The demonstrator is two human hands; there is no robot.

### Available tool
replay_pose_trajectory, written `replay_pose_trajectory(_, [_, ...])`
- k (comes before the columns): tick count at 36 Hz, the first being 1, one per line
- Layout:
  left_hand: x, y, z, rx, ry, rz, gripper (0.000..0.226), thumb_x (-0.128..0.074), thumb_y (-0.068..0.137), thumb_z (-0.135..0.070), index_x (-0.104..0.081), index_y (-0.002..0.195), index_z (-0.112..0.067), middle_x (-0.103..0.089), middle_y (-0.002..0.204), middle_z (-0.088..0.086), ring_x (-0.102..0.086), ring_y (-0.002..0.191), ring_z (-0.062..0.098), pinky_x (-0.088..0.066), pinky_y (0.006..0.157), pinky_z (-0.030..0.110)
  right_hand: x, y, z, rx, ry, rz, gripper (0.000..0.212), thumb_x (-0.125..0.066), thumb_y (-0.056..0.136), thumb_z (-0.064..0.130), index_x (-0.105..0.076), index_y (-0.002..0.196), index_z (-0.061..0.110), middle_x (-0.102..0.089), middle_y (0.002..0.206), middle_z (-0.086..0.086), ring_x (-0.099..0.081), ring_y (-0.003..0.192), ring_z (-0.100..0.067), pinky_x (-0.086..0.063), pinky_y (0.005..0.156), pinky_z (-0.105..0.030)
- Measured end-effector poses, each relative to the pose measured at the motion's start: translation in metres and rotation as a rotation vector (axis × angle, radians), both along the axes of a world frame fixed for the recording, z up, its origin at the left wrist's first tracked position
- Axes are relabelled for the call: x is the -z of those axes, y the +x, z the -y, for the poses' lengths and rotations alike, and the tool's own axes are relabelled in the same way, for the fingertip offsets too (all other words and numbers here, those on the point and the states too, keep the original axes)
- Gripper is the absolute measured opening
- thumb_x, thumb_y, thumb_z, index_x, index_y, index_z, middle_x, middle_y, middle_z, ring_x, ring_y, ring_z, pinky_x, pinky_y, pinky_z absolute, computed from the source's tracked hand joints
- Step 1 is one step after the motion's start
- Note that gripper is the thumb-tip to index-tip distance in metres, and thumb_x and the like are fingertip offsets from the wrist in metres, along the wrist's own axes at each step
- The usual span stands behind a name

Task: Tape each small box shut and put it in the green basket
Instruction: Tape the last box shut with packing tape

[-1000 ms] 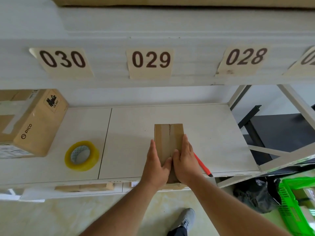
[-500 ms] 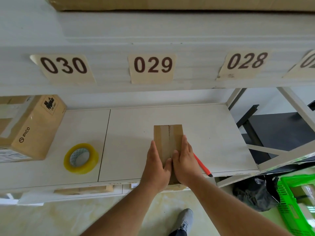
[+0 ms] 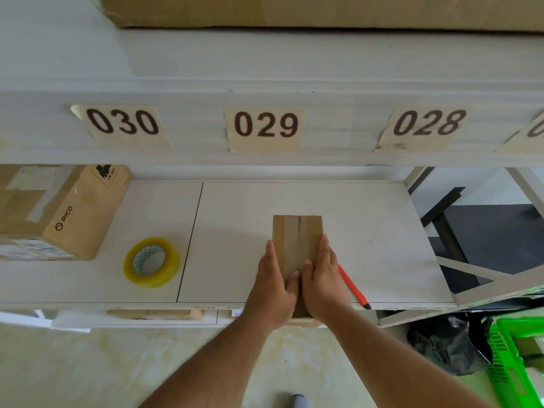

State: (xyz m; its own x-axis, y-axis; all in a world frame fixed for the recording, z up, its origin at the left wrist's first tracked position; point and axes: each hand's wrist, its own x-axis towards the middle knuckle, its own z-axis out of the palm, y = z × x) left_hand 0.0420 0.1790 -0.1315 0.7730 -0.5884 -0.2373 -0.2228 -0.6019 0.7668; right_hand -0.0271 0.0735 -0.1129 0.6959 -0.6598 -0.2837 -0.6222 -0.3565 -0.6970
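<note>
Matt cardboard box, seemingly glossy tape

Both hands, the left hand and right hand, lay flat along the small box at the shelf's front edge. A red pen lay just beside the right hand. The tape roll and a large carton occupied the left. Bare shelf lay behind and right of the box. The beam with number labels hung low overhead. The green basket stood on the floor, lower right, beside a black bag.
</note>
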Motion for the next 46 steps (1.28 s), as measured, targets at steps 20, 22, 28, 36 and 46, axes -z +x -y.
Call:
replay_pose_trajectory(20, [-0.004,-0.002,0.003,-0.006,0.089,0.028,0.082,-0.045,0.100,-0.051,0.014,0.155,-0.039,-0.025,0.158,-0.004,-0.042,0.138,0.019,-0.045,0.111,0.043,0.004,0.000,0.004,0.002,0.044,0.048,0.066,-0.030,0.106,0.033,0.004,0.162,0.031,-0.019,0.166,0.006,-0.036,0.143,-0.019,-0.040,0.114,-0.037])
replay_pose_trajectory(22, [-0.004,-0.002,0.002,-0.004,0.091,0.024,0.082,-0.045,0.100,-0.052,0.015,0.155,-0.040,-0.026,0.157,-0.003,-0.043,0.137,0.019,-0.046,0.110,0.043,0.003,0.000,0.003,-0.003,0.046,0.051,0.065,-0.030,0.107,0.033,0.005,0.162,0.031,-0.019,0.166,0.005,-0.036,0.144,-0.018,-0.039,0.114,-0.036])
replay_pose_trajectory(28, [-0.004,-0.002,0.002,-0.001,0.092,0.016,0.083,-0.044,0.099,-0.054,0.015,0.155,-0.039,-0.027,0.157,-0.003,-0.043,0.136,0.018,-0.046,0.110,0.041,0.004,-0.001,0.005,0.001,0.057,0.055,0.066,-0.031,0.106,0.033,0.004,0.163,0.030,-0.020,0.166,0.004,-0.035,0.144,-0.019,-0.037,0.115,-0.035])
replay_pose_trajectory(36, [-0.007,-0.003,0.002,0.000,0.090,0.006,0.083,-0.044,0.100,-0.054,0.016,0.155,-0.040,-0.026,0.156,-0.005,-0.044,0.135,0.017,-0.047,0.109,0.039,0.005,-0.001,0.004,-0.003,0.065,0.064,0.065,-0.030,0.107,0.034,0.004,0.162,0.032,-0.020,0.165,0.006,-0.037,0.142,-0.017,-0.040,0.112,-0.034])
replay_pose_trajectory(46, [-0.012,-0.004,0.003,-0.009,0.088,-0.004,0.082,-0.044,0.100,-0.052,0.016,0.155,-0.039,-0.024,0.159,-0.004,-0.043,0.136,0.017,-0.046,0.109,0.038,0.004,-0.001,0.005,-0.009,0.079,0.068,0.064,-0.029,0.107,0.035,0.005,0.162,0.034,-0.020,0.165,0.008,-0.037,0.142,-0.017,-0.041,0.112,-0.036])
